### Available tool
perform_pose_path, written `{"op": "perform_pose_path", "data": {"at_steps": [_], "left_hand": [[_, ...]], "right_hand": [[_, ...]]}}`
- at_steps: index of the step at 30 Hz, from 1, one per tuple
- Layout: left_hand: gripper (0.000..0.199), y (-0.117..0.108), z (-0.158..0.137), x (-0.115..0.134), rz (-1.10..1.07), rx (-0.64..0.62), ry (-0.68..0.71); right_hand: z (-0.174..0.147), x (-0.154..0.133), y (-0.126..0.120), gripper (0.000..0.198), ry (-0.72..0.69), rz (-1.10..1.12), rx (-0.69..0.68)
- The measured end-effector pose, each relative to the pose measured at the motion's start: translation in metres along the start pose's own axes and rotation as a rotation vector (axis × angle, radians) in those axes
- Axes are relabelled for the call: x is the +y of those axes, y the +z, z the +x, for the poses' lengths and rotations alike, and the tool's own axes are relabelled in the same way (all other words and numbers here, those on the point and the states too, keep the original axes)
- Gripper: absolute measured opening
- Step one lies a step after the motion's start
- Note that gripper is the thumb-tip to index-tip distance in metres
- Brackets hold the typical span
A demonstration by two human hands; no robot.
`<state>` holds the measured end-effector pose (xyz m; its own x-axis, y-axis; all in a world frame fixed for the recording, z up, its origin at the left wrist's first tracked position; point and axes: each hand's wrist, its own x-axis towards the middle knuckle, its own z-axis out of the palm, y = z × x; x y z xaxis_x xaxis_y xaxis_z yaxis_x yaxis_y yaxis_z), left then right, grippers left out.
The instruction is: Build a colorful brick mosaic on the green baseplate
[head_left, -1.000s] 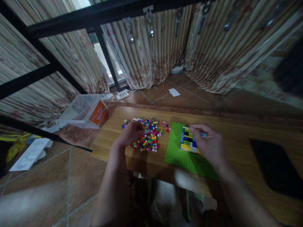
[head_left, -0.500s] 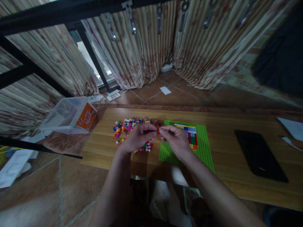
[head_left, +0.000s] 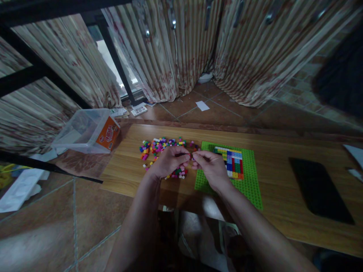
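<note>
My left hand (head_left: 171, 162) pinches a small red toy brick (head_left: 191, 155) between thumb and index finger, in front of a pile of loose bricks (head_left: 161, 142). Close to it, my right hand (head_left: 210, 166) has its thumb and fingertips pressed together; what they grip is too small to make out. The fingertips of both hands almost meet. Under my right hand lies a green studded baseplate (head_left: 251, 181), partly covered by that hand. A flat block of multicoloured bricks (head_left: 235, 162) is fixed on it, its left part hidden by my fingers.
The wooden table (head_left: 272, 211) carries a black flat tablet-like slab (head_left: 320, 189) on the right and white paper (head_left: 354, 153) at its far right edge. Left of the table stands a clear plastic box (head_left: 85, 130) with an orange label. Curtains (head_left: 181, 49) hang behind.
The view has shifted slightly, so the table things appear farther right. Both hands stay together, fingertips pinched; the red brick now shows by the left fingertips, and the green bit there is no longer visible.
</note>
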<state>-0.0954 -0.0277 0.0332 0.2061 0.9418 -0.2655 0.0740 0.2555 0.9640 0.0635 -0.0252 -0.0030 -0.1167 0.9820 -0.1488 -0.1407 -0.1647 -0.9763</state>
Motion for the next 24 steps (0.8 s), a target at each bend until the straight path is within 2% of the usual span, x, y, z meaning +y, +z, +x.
{"op": "perform_pose_path", "data": {"at_steps": [4,6,8,11,17,24], "left_hand": [[0.01,-0.01,0.0,-0.004,0.012,0.084,-0.033],[0.013,-0.013,0.0,-0.007,0.042,0.092,-0.034],[0.015,-0.014,0.0,-0.009,0.075,0.091,-0.023],[0.016,-0.014,0.001,-0.009,0.081,0.095,-0.033],[0.014,-0.009,0.002,-0.004,0.076,0.142,-0.01],[0.024,-0.006,0.002,-0.004,0.007,0.07,-0.01]], "right_hand": [[0.003,0.011,0.004,0.014,-0.157,-0.416,-0.03],[0.004,0.013,0.005,0.016,-0.245,-0.631,-0.045],[0.004,0.013,0.005,0.02,-0.284,-0.723,-0.061],[0.006,0.012,0.005,0.022,-0.25,-0.636,-0.09],[0.009,0.006,0.01,0.023,-0.048,-0.109,-0.077],[0.007,-0.002,0.01,0.026,0.022,0.012,-0.07]]}}
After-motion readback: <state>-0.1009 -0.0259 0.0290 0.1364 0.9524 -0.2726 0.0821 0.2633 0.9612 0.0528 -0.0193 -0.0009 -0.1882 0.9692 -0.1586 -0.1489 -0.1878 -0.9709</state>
